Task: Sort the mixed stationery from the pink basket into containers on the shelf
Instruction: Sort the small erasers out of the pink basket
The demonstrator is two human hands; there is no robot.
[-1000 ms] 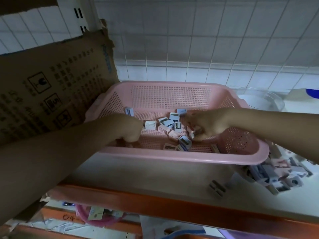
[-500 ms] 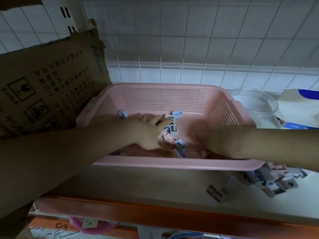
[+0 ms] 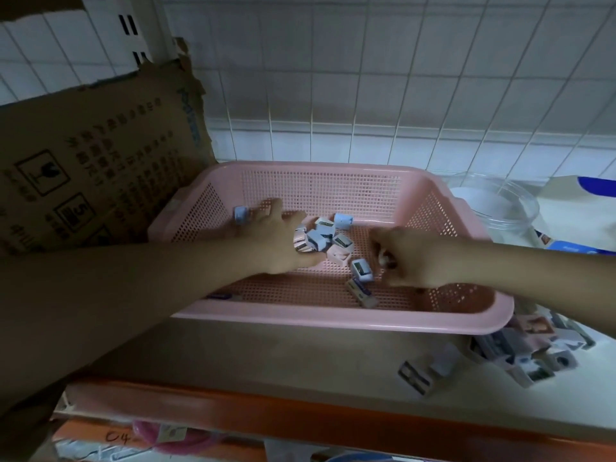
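The pink basket (image 3: 333,320) stands on the shelf and holds several small blue and pink sharpeners (image 3: 320,238) heaped near its middle. My left hand (image 3: 273,241) reaches into the basket with its fingers spread, its palm against the left side of the heap. A single blue sharpener (image 3: 240,214) lies by its fingertips. My right hand (image 3: 413,258) is inside the basket on the right, fingers curled round a small whitish piece (image 3: 383,260). Two more blue pieces (image 3: 361,270) lie just left of it.
A cardboard box (image 3: 100,168) stands against the basket's left side. A clear jar (image 3: 493,208) and a white-and-blue pack (image 3: 583,208) are behind on the right. A pile of sorted sharpeners (image 3: 533,351) lies on the shelf at the right front, above the orange shelf edge (image 3: 300,415).
My left hand has moved from the basket's front left into the heap and spread its fingers. My right hand dipped to the basket floor and now is raised, curled.
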